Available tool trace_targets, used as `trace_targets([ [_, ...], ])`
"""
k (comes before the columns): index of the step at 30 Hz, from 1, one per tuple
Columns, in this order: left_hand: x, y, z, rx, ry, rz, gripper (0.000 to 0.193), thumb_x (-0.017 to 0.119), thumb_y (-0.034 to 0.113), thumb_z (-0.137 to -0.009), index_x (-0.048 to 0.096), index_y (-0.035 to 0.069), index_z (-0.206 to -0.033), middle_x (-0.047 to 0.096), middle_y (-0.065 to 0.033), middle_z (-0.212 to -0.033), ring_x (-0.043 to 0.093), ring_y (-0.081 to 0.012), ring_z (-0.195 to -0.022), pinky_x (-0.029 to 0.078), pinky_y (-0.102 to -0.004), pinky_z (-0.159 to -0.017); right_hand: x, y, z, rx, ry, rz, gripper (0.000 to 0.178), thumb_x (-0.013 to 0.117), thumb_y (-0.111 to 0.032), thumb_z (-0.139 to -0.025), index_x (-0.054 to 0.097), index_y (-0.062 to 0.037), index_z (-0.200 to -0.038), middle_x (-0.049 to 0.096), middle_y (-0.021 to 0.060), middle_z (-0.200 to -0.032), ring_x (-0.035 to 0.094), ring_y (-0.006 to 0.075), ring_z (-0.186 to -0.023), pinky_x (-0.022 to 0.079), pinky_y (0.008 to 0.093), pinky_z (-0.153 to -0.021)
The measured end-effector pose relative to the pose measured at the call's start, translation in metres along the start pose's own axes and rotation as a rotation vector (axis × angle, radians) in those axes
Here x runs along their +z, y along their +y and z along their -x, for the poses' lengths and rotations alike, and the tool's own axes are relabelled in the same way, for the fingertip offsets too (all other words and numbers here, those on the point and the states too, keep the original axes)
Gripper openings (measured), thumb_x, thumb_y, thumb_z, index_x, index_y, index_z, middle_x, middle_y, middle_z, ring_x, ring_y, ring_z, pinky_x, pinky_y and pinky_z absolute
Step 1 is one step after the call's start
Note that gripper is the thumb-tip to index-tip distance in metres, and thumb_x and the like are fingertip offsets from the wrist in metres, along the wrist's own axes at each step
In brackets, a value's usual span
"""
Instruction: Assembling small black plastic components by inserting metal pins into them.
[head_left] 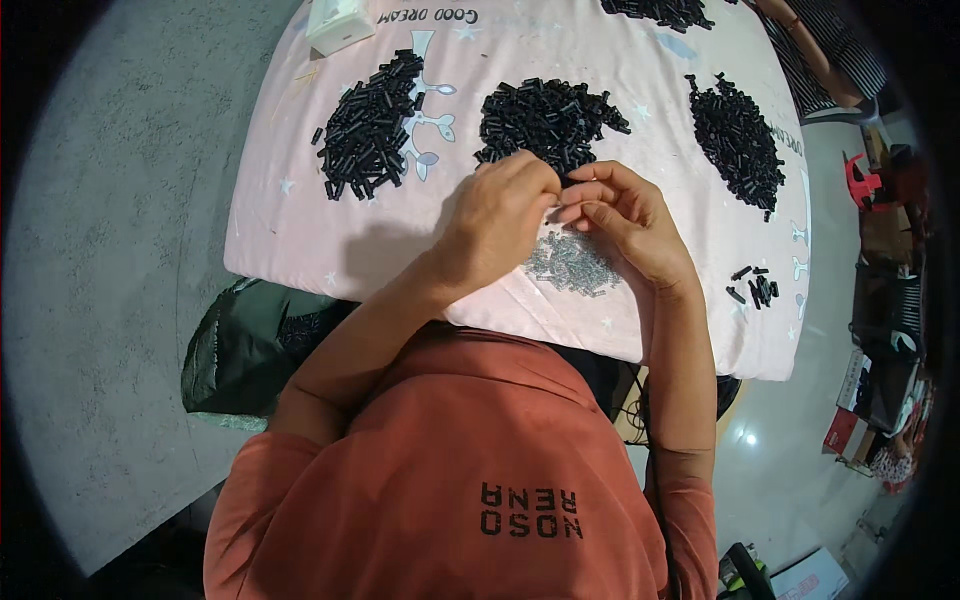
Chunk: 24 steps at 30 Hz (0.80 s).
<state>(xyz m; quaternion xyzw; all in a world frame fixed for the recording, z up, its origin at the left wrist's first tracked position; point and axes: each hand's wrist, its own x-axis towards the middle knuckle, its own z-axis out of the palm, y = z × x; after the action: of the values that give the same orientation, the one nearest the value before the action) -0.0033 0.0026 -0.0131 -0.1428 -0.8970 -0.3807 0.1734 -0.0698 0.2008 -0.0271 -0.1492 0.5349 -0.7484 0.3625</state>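
Both hands meet over a pink cloth-covered table [390, 250], fingertips nearly touching. My left hand [500, 218] is closed in a pinch, its knuckles turned up. My right hand [637, 222] curls its thumb and fingers together opposite it. Whatever sits between the fingertips is too small and covered to name. Just beyond the hands lies a heap of short black tube-like parts [545, 115], partly hidden by my fingers. A loose pile of small clear or silvery pieces [575, 264] lies below the fingertips, on the side toward my body.
More black parts form a heap at the left [370, 130], another heap at the right [738, 145] and a small group near the right edge [755, 287]. A white box [340, 25] stands at the far left. Another person's arm [815, 55] shows at the far right corner.
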Motion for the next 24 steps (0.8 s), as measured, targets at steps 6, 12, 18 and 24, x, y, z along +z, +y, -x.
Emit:
trace_targets([
  [6,-0.020,-0.012,0.008,-0.154,-0.016,0.037,0.008,0.062,-0.001,-0.087,0.056,0.003,-0.091,0.059,-0.0142,-0.085,0.061,-0.0358,-0.081,0.048,-0.0429,-0.071,0.005,0.002,-0.002,-0.031,0.089,0.078,0.026,0.052,0.009,-0.096,0.058,0.0015,-0.120,0.069,0.0117,-0.110,0.069,0.0169,-0.098,0.053,0.0244,-0.078],
  [12,-0.014,-0.007,0.011,-0.179,-0.045,0.145,0.005,0.057,-0.006,-0.090,0.057,-0.002,-0.093,0.059,-0.0116,-0.076,0.060,-0.0224,-0.066,0.047,-0.0321,-0.063,0.008,-0.005,-0.001,0.015,0.179,0.069,0.018,0.057,0.002,-0.097,0.060,0.0030,-0.115,0.069,0.0130,-0.108,0.069,0.0166,-0.096,0.049,0.0230,-0.070],
  [18,-0.009,-0.007,0.008,-0.173,-0.072,0.086,0.006,0.056,-0.007,-0.091,0.055,-0.002,-0.094,0.061,-0.0133,-0.075,0.063,-0.0235,-0.067,0.049,-0.0333,-0.062,0.002,-0.005,-0.002,-0.086,0.254,0.097,0.014,0.056,0.002,-0.097,0.063,0.0008,-0.110,0.069,0.0089,-0.098,0.069,0.0130,-0.086,0.050,0.0208,-0.068],
  [24,-0.007,-0.005,0.006,-0.209,-0.081,0.136,0.005,0.055,-0.007,-0.092,0.054,-0.003,-0.095,0.062,-0.0138,-0.075,0.068,-0.0241,-0.069,0.051,-0.0335,-0.062,0.007,0.013,-0.004,-0.216,0.229,0.223,0.010,0.060,0.002,-0.095,0.065,0.0015,-0.104,0.069,0.0051,-0.091,0.066,0.0091,-0.081,0.052,0.0219,-0.069],
])
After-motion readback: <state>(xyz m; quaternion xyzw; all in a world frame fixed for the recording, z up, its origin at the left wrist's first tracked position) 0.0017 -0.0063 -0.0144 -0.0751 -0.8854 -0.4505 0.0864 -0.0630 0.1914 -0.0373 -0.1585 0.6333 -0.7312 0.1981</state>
